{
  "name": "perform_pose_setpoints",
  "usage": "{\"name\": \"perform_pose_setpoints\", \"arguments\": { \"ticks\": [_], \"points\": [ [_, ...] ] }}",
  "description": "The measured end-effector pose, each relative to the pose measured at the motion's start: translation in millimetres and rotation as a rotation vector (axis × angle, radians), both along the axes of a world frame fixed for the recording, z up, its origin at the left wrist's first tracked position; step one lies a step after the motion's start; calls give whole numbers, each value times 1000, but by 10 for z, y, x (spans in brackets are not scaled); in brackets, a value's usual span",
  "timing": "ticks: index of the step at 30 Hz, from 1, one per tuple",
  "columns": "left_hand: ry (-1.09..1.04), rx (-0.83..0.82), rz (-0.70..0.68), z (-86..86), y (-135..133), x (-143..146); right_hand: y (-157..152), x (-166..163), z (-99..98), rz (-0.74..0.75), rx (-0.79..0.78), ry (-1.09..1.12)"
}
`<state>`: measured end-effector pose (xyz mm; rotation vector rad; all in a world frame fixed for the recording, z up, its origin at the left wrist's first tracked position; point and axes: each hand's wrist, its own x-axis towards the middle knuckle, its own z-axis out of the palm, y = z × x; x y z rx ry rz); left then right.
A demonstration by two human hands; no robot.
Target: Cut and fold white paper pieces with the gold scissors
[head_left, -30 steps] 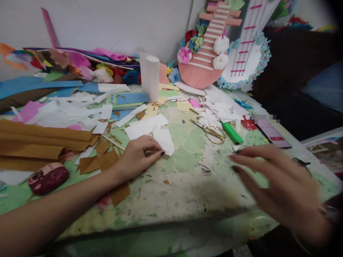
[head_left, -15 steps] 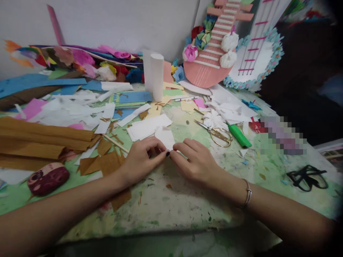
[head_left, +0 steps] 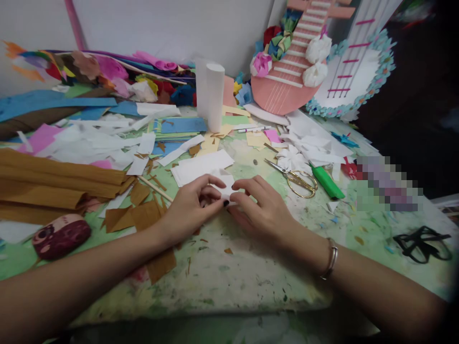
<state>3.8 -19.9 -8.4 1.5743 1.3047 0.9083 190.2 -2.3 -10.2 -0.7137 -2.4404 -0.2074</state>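
Observation:
Between my two hands, at the middle of the head view, is a small piece of white paper (head_left: pixel 226 191). My left hand (head_left: pixel 195 203) pinches its left side, thumb below and fingers above. On the other side my right hand (head_left: pixel 260 205) grips the paper's right edge with curled fingers. The fingers partly cover the paper's lower edge. Just behind it lies a stack of white paper pieces (head_left: pixel 201 167). Gold-handled scissors (head_left: pixel 301 184) rest to the right of my right hand, beside a green wrapped stick-like object (head_left: pixel 327 181).
Brown crepe paper (head_left: pixel 53 184) and a dark red computer mouse (head_left: pixel 61 236) lie at left. A white paper roll (head_left: pixel 215 98) stands at the back. Behind are paper-decorated instrument models (head_left: pixel 287 95). Black-framed glasses (head_left: pixel 423 243) sit at right, and white scraps (head_left: pixel 89 145) spread at far left.
My fingers have spread a little and bent up around the white paper, which has tilted and folded between them. The camera view has shifted slightly.

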Motion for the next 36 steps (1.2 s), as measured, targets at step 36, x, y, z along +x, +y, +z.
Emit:
{"name": "perform_pose_setpoints", "arguments": {
  "ticks": [36],
  "points": [
    [433, 459, 166, -18, 222, -276, 156, 273, 50, 17, -674, 611]
  ]
}}
